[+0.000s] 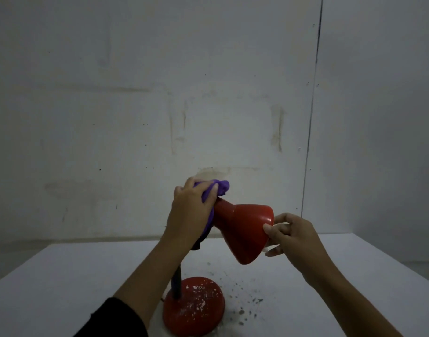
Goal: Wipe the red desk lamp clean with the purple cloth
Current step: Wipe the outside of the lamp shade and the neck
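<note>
The left hand [190, 210] presses the bunched purple cloth [214, 190] onto the narrow rear of the red desk lamp [245, 229] shade; the right hand [290, 235] pinches its rim, likely to steady it.

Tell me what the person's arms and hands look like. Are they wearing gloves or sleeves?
No gloves: both hands are bare. The left hand has a bare forearm, with a black sleeve pushed up near the elbow. The right hand also has a bare forearm, with no sleeve in view. I can see no rings, watches or bracelets.
</note>
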